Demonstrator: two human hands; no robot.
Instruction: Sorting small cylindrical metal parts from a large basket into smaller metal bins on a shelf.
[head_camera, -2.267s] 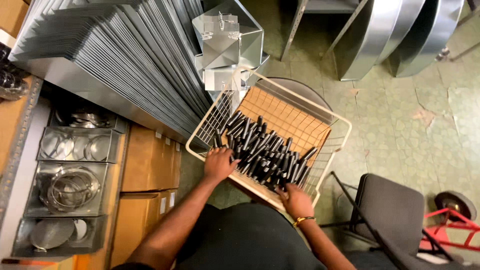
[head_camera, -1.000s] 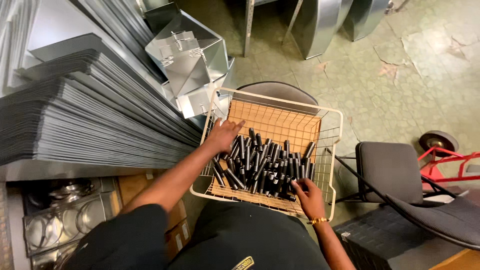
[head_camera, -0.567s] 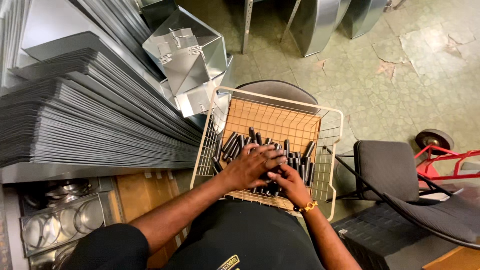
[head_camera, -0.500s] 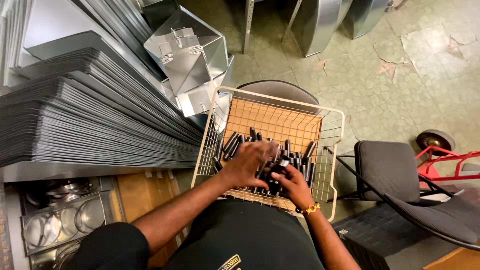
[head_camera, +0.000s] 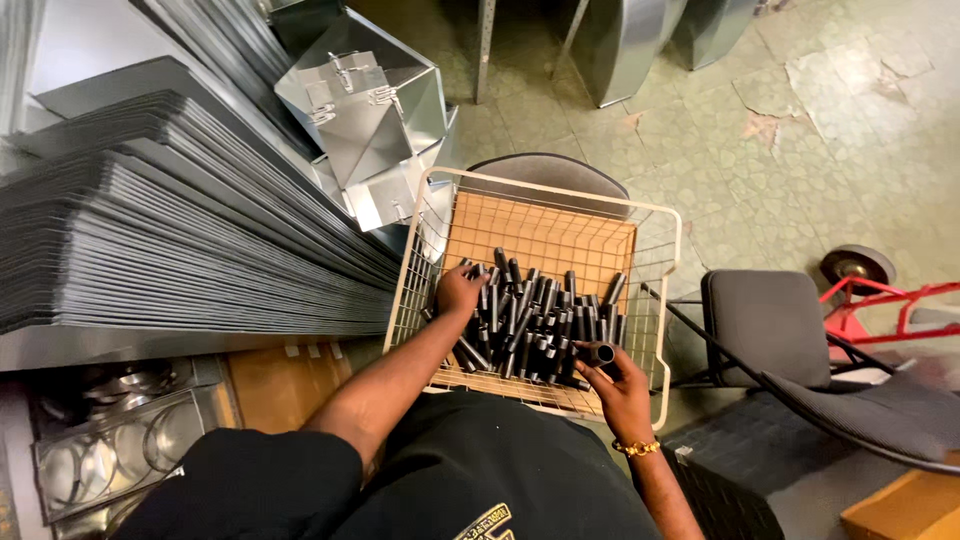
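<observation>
A cream wire basket (head_camera: 671, 300) with a cardboard floor sits in front of me, holding several short black metal tubes (head_camera: 535, 318). My left hand (head_camera: 459, 291) rests on the left end of the tube pile with its fingers curled around a tube. At the basket's near right corner my right hand (head_camera: 617, 377) holds one black tube (head_camera: 598, 353), open end up.
A tall stack of folded sheet-metal pieces (head_camera: 170, 240) fills the left. Shiny sheet-metal boxes (head_camera: 365, 110) lie behind the basket. A grey chair (head_camera: 770, 320) stands to the right, next to a red hand truck (head_camera: 880, 295). Metal rings in trays (head_camera: 120, 440) sit at lower left.
Both hands were together in the middle of the pile. They have since moved apart: the left to the pile's left end, the right back to the near right corner with a tube.
</observation>
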